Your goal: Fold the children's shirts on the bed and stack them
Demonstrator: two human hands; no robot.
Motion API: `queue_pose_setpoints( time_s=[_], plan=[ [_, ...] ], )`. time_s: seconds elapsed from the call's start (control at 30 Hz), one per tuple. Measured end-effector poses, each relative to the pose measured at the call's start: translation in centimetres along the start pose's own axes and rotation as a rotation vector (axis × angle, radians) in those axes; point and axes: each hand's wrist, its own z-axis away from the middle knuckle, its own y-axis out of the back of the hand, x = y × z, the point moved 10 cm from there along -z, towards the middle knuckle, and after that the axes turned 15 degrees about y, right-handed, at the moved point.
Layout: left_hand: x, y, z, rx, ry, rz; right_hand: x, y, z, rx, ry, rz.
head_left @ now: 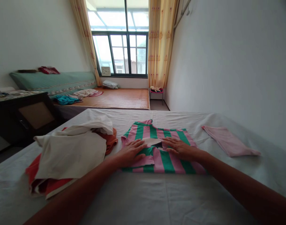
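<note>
A pink and green striped shirt (157, 137) lies partly folded on the white bed sheet (143, 200) in front of me. My left hand (131, 151) rests flat on its left half, fingers stretched out. My right hand (179, 148) lies flat on its right half, fingers spread and pointing left toward the collar. Neither hand grips the cloth; both press down on it.
A pile of cream, orange and red clothes (70, 153) sits left of the shirt. A folded pink cloth (229, 142) lies to the right near the wall. Beyond are a second bed with a bamboo mat (119, 98), a dark cabinet (23, 117) and a window (124, 53).
</note>
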Motion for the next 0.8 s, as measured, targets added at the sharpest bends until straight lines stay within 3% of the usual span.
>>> queue_pose_setpoints(
  time_s=[0.1, 0.2, 0.27, 0.33, 0.5, 0.63, 0.73, 0.8],
  plan=[
    [-0.4, -1.5, -0.1, 0.006, -0.003, -0.077, 5.5, -0.9, 0.6, 0.001, -0.093, 0.107],
    [-0.9, -1.9, 0.1, -0.008, 0.019, -0.092, 12.0, 0.6, 3.4, 0.029, -0.332, 0.202],
    [-1.1, -1.7, 0.1, -0.012, 0.030, -0.089, 14.1, 1.6, 4.6, 0.032, -0.449, 0.239],
    [-0.9, -1.2, 0.0, -0.014, 0.028, -0.083, 13.5, 1.9, 3.9, 0.058, -0.419, 0.258],
    [0.9, 0.4, -1.5, -0.017, -0.035, -0.056, 6.8, -0.4, -0.1, 0.094, -0.048, 0.131],
    [1.3, 0.5, -4.1, -0.031, -0.084, -0.102, 6.0, -0.9, 0.1, 0.120, -0.046, 0.109],
    [-1.3, 0.4, -6.8, -0.053, -0.039, -0.178, 6.2, -0.4, 0.6, 0.150, -0.039, 0.114],
    [-4.9, 1.9, -9.1, 0.010, 0.125, -0.190, 6.4, -0.2, 0.7, 0.175, -0.034, 0.124]
  ],
)
